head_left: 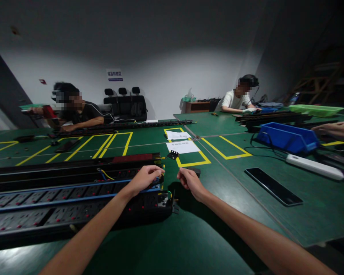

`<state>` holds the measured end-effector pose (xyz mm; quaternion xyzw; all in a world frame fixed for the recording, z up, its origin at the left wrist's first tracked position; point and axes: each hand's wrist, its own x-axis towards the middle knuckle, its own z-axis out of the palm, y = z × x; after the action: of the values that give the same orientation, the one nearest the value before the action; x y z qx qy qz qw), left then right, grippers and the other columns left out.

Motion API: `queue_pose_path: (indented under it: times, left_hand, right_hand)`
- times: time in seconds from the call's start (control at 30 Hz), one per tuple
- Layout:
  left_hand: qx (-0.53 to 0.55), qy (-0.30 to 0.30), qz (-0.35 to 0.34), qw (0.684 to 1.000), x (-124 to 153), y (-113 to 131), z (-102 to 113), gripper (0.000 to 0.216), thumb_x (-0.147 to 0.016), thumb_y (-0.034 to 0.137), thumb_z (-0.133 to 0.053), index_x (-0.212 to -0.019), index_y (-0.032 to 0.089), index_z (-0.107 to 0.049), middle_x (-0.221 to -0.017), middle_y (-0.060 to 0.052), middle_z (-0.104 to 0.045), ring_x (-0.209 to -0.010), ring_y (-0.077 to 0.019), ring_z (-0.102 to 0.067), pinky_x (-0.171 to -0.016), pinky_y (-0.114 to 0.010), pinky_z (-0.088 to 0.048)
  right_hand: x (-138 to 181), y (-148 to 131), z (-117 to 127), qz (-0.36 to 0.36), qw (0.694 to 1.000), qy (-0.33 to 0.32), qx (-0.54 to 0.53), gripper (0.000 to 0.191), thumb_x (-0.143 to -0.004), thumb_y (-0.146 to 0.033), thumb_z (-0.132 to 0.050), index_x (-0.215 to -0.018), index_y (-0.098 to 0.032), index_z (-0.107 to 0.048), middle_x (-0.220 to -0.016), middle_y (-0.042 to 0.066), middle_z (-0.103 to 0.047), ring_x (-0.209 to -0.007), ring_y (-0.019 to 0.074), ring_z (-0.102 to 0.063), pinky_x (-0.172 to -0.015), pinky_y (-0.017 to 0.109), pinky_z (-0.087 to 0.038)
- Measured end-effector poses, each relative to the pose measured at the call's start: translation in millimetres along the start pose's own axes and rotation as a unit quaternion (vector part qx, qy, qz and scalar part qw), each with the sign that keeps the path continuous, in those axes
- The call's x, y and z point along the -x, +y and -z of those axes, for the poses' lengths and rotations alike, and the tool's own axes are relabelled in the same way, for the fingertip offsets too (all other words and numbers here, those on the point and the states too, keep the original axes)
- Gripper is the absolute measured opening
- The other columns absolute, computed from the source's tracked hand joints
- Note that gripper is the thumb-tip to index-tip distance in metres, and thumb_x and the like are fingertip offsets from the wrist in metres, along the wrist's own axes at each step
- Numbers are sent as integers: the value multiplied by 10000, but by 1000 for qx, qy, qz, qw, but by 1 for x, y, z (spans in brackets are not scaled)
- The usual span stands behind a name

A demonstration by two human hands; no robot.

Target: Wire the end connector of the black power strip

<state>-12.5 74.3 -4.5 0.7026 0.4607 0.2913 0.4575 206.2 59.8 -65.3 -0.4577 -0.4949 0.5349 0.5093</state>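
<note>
Several long black power strips [60,202] with blue wires lie side by side on the green table [206,236] at my left. My left hand [145,178] rests on their right end, fingers curled in a pinch at the strip's end near yellow wires. My right hand [189,181] hovers just right of the strips, fingers closed around a small dark part [194,170] that I cannot make out clearly. A small black end piece [172,154] lies on the table beyond both hands.
Two white paper sheets [182,146] lie in yellow-taped squares. A blue bin [286,137], a white power strip [313,167] and a black flat bar [272,186] sit at right. Two other people sit at the far side; another person's arm [335,130] reaches in at right.
</note>
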Motion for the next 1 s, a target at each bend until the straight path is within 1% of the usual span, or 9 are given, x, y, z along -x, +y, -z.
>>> queue_pose_path:
  times: [0.17, 0.27, 0.37, 0.53, 0.63, 0.73, 0.87, 1.0]
  left_hand:
    - [-11, -1, 3, 1000, -1, 0, 0, 439, -827, 471, -610, -1080, 136, -740, -746, -39, -616, -605, -114, -452, -529, -220, -324]
    - [-14, 1, 1, 1000, 0, 3, 0, 424, -813, 460, -627, -1062, 138, -743, -798, -58, -660, -646, -130, -496, -544, -225, -335]
    - [-13, -11, -13, 1000, 2, 6, -1, 408, -786, 459, -660, -1025, 138, -743, -815, -60, -679, -663, -138, -529, -548, -227, -340]
    - [-15, -9, -6, 1000, 1, 4, -1, 375, -805, 454, -630, -983, 134, -714, -782, -43, -655, -601, -115, -501, -510, -218, -335]
    - [10, 3, 2, 1000, -2, -1, -1, 323, -798, 423, -633, -964, 147, -639, -790, -32, -656, -588, -106, -501, -510, -210, -357]
    - [24, 13, 0, 1000, -5, -4, -1, 279, -784, 402, -649, -903, 162, -572, -810, -35, -674, -606, -108, -521, -519, -209, -372]
    - [18, 17, -13, 1000, -4, -1, -2, 259, -770, 395, -660, -837, 160, -572, -761, -20, -646, -622, -112, -530, -541, -220, -387]
    - [12, 24, -15, 1000, -1, 4, -3, 252, -762, 394, -669, -811, 165, -576, -709, 1, -603, -629, -118, -527, -552, -225, -392]
  right_hand:
    - [-1, 1, 0, 3, 1000, -4, 1, 422, -831, -574, -519, -669, -188, -570, -449, -61, -416, -374, 72, -307, -386, 221, -175]
    - [-1, 1, 0, 7, 1000, -1, 4, 420, -841, -567, -510, -670, -188, -572, -453, -58, -421, -378, 74, -314, -389, 220, -180]
    - [0, 1, 0, 5, 1000, 0, 4, 414, -842, -561, -511, -669, -190, -575, -453, -55, -425, -379, 77, -319, -388, 223, -187]
    - [0, 0, 0, 8, 1000, -4, 4, 414, -838, -564, -519, -667, -191, -575, -454, -54, -429, -378, 77, -320, -385, 224, -190]
    - [0, 1, 0, 8, 1000, 0, 6, 426, -832, -574, -525, -659, -188, -575, -450, -53, -424, -378, 76, -325, -387, 222, -187]
    - [0, 0, 0, 3, 1000, 3, 7, 434, -826, -583, -525, -659, -186, -574, -452, -53, -421, -381, 74, -321, -390, 220, -184]
    - [1, -1, 0, 3, 1000, -1, 6, 436, -826, -589, -524, -666, -187, -574, -456, -55, -420, -383, 75, -312, -392, 223, -181]
    - [1, -1, 0, 3, 1000, -3, 5, 431, -827, -588, -526, -668, -191, -573, -454, -54, -420, -383, 79, -314, -393, 229, -180]
